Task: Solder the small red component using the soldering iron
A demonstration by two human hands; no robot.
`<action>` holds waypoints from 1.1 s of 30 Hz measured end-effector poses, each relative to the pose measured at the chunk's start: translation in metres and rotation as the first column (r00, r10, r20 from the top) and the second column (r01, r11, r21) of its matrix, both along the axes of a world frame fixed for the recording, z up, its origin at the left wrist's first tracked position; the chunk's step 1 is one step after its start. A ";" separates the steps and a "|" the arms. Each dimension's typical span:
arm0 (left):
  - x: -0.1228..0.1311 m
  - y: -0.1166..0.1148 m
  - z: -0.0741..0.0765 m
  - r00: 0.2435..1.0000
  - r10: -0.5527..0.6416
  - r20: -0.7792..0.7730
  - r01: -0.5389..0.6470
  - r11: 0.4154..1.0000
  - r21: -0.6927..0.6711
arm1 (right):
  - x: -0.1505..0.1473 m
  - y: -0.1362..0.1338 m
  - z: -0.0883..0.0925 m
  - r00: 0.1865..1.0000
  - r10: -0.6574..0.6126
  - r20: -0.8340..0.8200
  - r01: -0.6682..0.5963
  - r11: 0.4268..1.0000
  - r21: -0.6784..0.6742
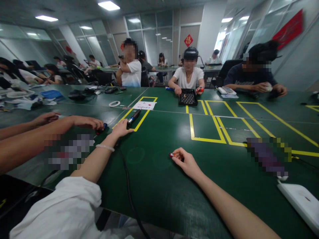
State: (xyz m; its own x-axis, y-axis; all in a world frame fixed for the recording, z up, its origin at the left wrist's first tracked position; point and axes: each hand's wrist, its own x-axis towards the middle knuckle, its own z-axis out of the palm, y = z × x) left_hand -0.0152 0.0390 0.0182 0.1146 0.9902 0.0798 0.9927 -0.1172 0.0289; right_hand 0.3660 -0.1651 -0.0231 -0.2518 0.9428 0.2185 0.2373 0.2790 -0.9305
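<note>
My left hand [121, 128] reaches across the green table to a black electric screwdriver [134, 117] with a silver-blue band. The fingers are at its near end, partly hidden, and the thumb points out to the right. A black cable [127, 176] runs from under my left wrist over the table edge. Nearer the middle, my right hand [184, 161] is closed in a pinch on a small red and orange piece [171, 155], too small to name. Its fingertips stay just above or on the tabletop; I cannot tell which.
Yellow tape outlines [208, 138] mark the table [154, 186]. A printed sheet [145, 105] lies beyond the screwdriver. At left, a co-worker's hands [91, 122] reach in close to my left arm. Opposite, a person holds a black tray [187, 97]. A white device [301, 202] sits at right.
</note>
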 end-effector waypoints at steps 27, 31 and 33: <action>0.031 -0.026 -0.002 0.999 0.008 -0.043 -0.011 0.997 -0.074 | -0.001 -0.003 0.010 1.000 0.002 0.004 -0.002 0.999 -0.035; 0.062 -0.054 0.000 0.999 -0.024 -0.035 0.022 0.999 -0.045 | -0.001 -0.005 0.011 1.000 -0.005 0.019 0.006 1.000 -0.025; 0.080 -0.069 0.000 0.999 -0.041 -0.028 0.040 0.999 -0.028 | -0.001 -0.005 0.011 0.999 -0.015 0.029 0.016 1.000 -0.011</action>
